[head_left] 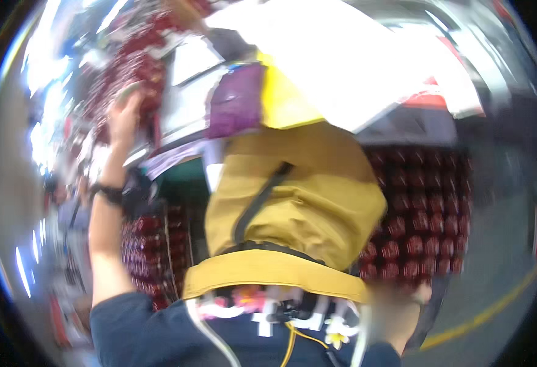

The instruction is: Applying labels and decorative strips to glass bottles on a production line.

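My left hand (125, 119) is raised at the upper left, a dark band on its wrist. Its blurred fingers are closed around a small pale, greenish item (130, 89) whose kind I cannot make out. Just beyond it is a blurred heap of dark red, shiny packed goods (140, 58). Low on the right, my right hand (423, 293) shows only in part beside rows of dark red wrapped cans or bottles (416, 211); its fingers are smeared. A mustard-yellow bag (299, 202) with a black strap hangs at my front.
Ahead lie a purple pouch (236, 101), a yellow sheet (286, 95) and a large white, overexposed surface (335, 49). More dark red packs (143, 244) stand at the left. A yellow line (482, 318) curves across the grey floor at the right.
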### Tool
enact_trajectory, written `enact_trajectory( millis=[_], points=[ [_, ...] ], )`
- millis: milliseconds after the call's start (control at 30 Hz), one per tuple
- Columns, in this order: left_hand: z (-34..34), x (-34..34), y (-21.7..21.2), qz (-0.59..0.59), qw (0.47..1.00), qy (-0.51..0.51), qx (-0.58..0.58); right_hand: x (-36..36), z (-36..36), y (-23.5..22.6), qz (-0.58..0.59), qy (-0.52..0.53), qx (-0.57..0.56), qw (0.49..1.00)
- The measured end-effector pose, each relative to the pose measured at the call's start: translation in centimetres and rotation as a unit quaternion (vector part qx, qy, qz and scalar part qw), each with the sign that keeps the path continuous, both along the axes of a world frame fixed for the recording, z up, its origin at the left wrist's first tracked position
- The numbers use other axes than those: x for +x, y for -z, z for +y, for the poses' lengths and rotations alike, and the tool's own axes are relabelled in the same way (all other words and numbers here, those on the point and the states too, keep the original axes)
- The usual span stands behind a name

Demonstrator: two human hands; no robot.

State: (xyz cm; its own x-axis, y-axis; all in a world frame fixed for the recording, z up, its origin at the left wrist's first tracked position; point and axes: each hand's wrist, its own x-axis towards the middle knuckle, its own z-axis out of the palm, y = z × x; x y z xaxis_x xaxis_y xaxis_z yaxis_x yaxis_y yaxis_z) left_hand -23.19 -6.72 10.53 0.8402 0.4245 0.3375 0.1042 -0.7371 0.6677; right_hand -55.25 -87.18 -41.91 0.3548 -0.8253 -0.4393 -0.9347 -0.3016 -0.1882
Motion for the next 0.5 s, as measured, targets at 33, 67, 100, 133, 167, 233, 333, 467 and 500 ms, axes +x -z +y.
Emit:
enact_trajectory(
  millis=[33, 67, 100, 133, 167, 233, 333, 467, 500],
  points=[
    [3.9, 0.9, 2.5, -0.01, 0.993, -0.011, 0.12, 3.1, 1.9, -2.1, -0.021, -0.036, -0.002, 0.999],
    [4.6, 0.4, 4.8, -0.081, 0.996, 0.03, -0.035, 4.7, 2.6, -4.4, -0.041, -0.066, -0.011, 0.997],
    [4.5, -0.7, 5.6, -0.109, 0.99, 0.023, -0.089, 6.2, 2.6, -6.4, -0.064, -0.09, -0.022, 0.994],
    [5.6, -2.1, 6.2, -0.118, 0.988, -0.01, -0.102, 6.8, 2.7, -8.3, -0.084, -0.107, -0.035, 0.99],
    [7.5, -3.9, 6.9, -0.124, 0.984, -0.042, -0.118, 7.1, 2.5, -10.1, -0.101, -0.123, -0.049, 0.986],
    [13.8, -8.1, 8.5, -0.14, 0.981, -0.124, -0.045, 8.0, 2.0, -12.9, -0.133, -0.148, -0.076, 0.977],
    [18.5, -8.6, 8.9, -0.177, 0.934, -0.308, -0.025, 8.3, 1.7, -17.1, -0.167, -0.143, -0.145, 0.965],
    [35.7, -14.7, 7.9, -0.231, 0.837, -0.495, 0.027, 12.8, 1.9, -20.3, -0.208, -0.156, -0.193, 0.946],
    [37.0, -13.5, 7.6, -0.169, 0.82, -0.547, 0.006, 13.2, 1.9, -21.8, -0.215, -0.146, -0.219, 0.941]
  ],
)
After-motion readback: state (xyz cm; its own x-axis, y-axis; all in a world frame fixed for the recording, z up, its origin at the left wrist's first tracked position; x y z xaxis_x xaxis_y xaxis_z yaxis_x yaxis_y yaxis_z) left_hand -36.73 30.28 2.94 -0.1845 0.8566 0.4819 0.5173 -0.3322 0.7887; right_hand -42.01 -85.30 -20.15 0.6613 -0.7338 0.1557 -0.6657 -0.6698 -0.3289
